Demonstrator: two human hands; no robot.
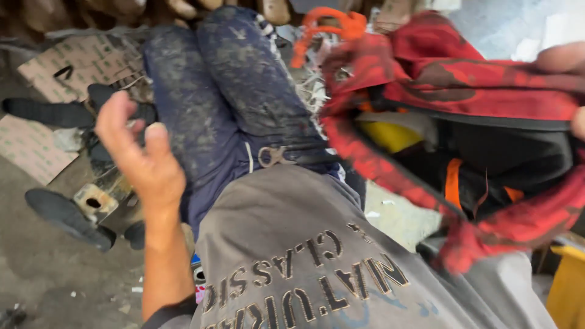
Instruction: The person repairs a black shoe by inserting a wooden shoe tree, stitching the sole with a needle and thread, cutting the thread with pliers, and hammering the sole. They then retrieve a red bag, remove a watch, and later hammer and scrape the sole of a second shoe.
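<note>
1. The right hand [563, 61] shows only at the right edge of the view, blurred. It sits against the upper rim of the open red-and-black patterned fabric backpack [463, 79], and its fingers appear curled on that rim, though the grip itself runs out of frame.

2. The backpack hangs at the person's right side, above the lap, mouth tilted toward the camera. Its dark lining [506, 152] shows inside, with orange webbing straps [452, 183] and something yellow [390, 135] tucked near the left wall. An orange cord loop [329, 27] sticks up near its top.

3. The left hand [141, 155] is raised at the left, palm turned inward, fingers spread and loosely bent, holding nothing. It is well apart from the backpack, with the dusty dark-blue trouser legs [231, 103] between.

4. My judgement: keeping the mouth open on one hand alone lets the near rim sag. The free left hand would do best on the near red edge [378, 170], opposite the right, so the opening stays taut and the inside readable.

5. Keeping the bag low over the grey printed shirt [317, 256] and lap would steady it, since the frame is smeared with motion.

6. Beware the loose straps, which could snag the fingers.

7. On the floor to the left lie flattened brown cardboard sheets [36, 146] and black shoe soles [67, 216], clear of both hands.
</note>
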